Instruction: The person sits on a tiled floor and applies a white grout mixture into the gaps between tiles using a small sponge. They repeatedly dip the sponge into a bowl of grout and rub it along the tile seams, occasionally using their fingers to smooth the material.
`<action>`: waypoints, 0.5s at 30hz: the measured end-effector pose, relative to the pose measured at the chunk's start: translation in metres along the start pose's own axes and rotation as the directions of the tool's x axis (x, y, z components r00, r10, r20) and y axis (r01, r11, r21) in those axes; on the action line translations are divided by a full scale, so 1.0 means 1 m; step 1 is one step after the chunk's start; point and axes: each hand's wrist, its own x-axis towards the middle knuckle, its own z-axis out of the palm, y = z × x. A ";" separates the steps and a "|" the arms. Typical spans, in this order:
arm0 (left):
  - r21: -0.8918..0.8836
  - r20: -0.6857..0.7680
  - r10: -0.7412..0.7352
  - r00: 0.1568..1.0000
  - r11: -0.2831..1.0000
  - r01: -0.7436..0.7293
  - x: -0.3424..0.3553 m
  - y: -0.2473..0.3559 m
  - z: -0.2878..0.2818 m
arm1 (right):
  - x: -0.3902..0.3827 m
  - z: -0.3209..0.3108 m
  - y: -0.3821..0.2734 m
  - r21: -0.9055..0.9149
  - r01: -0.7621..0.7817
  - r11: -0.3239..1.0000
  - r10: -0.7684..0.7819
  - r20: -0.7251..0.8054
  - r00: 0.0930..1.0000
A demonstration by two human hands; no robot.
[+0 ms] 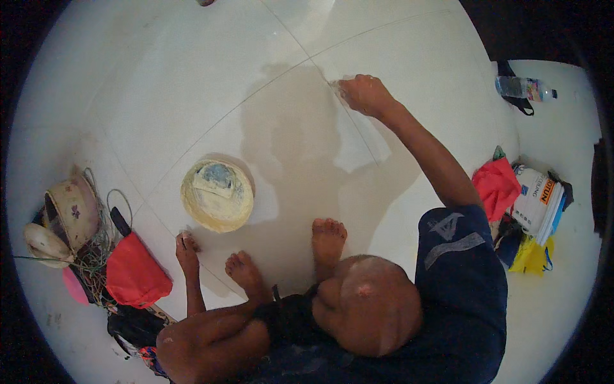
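Observation:
On the pale tiled floor [288, 38], my right hand [368, 95] is stretched out ahead with its fingers closed and bent down at a tile joint. Whatever they pinch is too small to make out. My left hand [187, 251] is low beside my left foot, its fingers curled together close to the floor; what it holds, if anything, cannot be told. Between the hands, nearer the left one, stands a round basin [248, 205] smeared with pale yellow paste. A grey, paste-covered flat piece [214, 179] lies inside it. Neither hand touches the basin.
Left of me are a red cloth bag [137, 272], a flowered container [75, 211] and tangled cord [96, 272]. At the right lie a red cloth [497, 189], a white printed bucket [536, 197] and a yellow bag [533, 256]. A water bottle [524, 88] lies beyond them.

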 end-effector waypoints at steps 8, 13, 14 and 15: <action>0.027 0.031 0.090 0.995 0.996 -0.091 -0.004 -0.001 -0.005 | -0.052 0.016 -0.005 0.010 -0.023 1.000 0.022 0.088 0.996; -0.006 0.055 0.049 0.997 0.999 -0.049 0.002 -0.007 0.000 | -0.087 0.040 0.001 0.018 -0.055 0.998 0.054 0.063 0.997; -0.051 0.079 0.055 0.995 0.997 -0.051 0.001 0.001 0.007 | -0.095 0.043 0.006 0.018 -0.066 0.998 0.065 0.056 0.996; -0.050 0.080 0.043 0.996 0.998 -0.039 -0.001 0.003 0.004 | -0.097 0.043 0.003 0.023 -0.068 0.997 0.066 0.076 0.995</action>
